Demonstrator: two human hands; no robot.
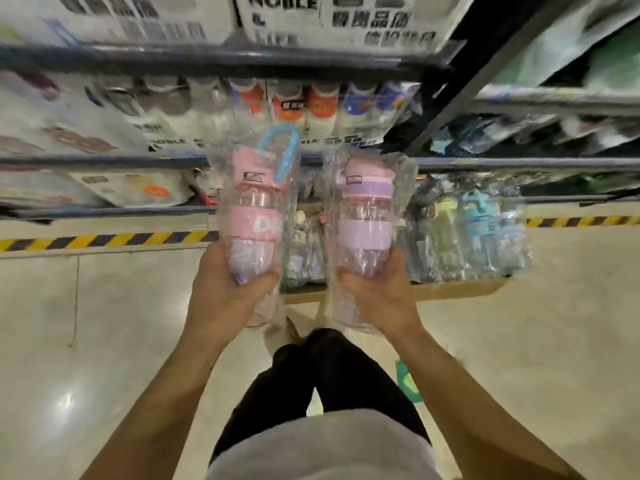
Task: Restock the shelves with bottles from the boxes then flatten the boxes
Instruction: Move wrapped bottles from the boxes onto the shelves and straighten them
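While bottles (254,216) half hide box (460,289), shelves (104,161) blurred

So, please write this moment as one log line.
left hand: holds pink bottle | right hand: holds purple bottle | both: plastic-wrapped | cardboard box: on floor, more bottles inside

- You hold the pink bottle (254,216) upright by its base in your left hand (227,292). It has a clear body, a pink lid and band and a blue carry loop, all sealed in clear plastic wrap.
- The purple bottle (367,216) stands upright in your right hand (379,292), wrapped the same way, beside the pink one but apart from it.
- The cardboard box (450,291) sits open on the floor beyond both bottles, packed with wrapped bottles (479,233), green and blue among them.
- The shelves (242,58) rise behind the box, their tiers crowded with packaged bottles.
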